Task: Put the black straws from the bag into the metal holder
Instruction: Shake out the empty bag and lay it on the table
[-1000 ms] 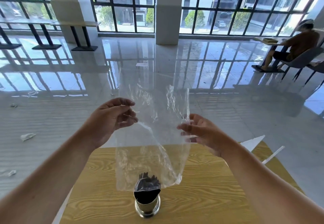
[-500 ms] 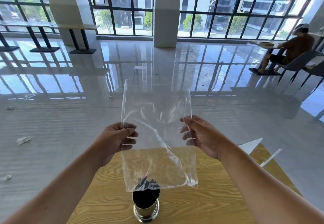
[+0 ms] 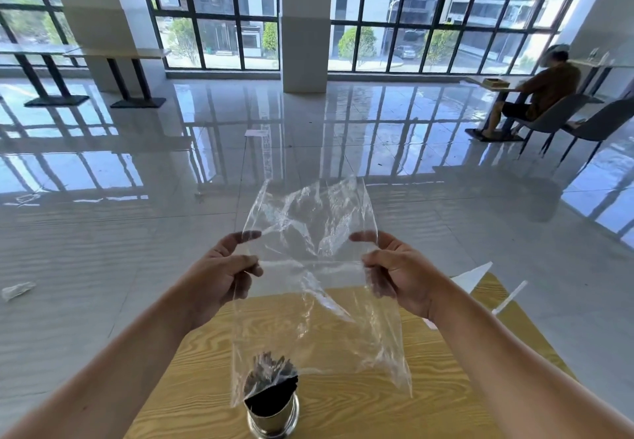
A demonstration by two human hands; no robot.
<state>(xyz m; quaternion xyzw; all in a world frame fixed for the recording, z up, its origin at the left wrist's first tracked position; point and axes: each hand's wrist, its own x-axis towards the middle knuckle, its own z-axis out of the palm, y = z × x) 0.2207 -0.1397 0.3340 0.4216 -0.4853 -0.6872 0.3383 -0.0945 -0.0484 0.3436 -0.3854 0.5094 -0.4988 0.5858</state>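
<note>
Head view shows the clear plastic bag (image 3: 308,287) stretched between 2 hands above the wooden table (image 3: 429,387), and the risks sit below them. The bag's lower left corner drapes over the tips of the black straws (image 3: 269,375), which stand bunched in the metal holder (image 3: 272,418) directly below and slightly inside the left hand's grip. If the bag is pulled up or sideways while the film clings to those tips, I judge it could drag straws out or tip the holder, which stands near the table's front edge. The film is thin and slack, so a snag would be hard to feel. I can see no straws loose in the bag, so the transfer looks finished or nearly so; a straw caught in a fold cannot be ruled out.

The left hand (image 3: 223,277) is closed in a pinch on the bag's left edge, thumb on the near face and fingers curled behind. The right hand (image 3: 398,274) pinches the right edge the same way, thumb on top. Both grips hold only the film, roughly level with each other, well above the holder and touching nothing else.
</note>
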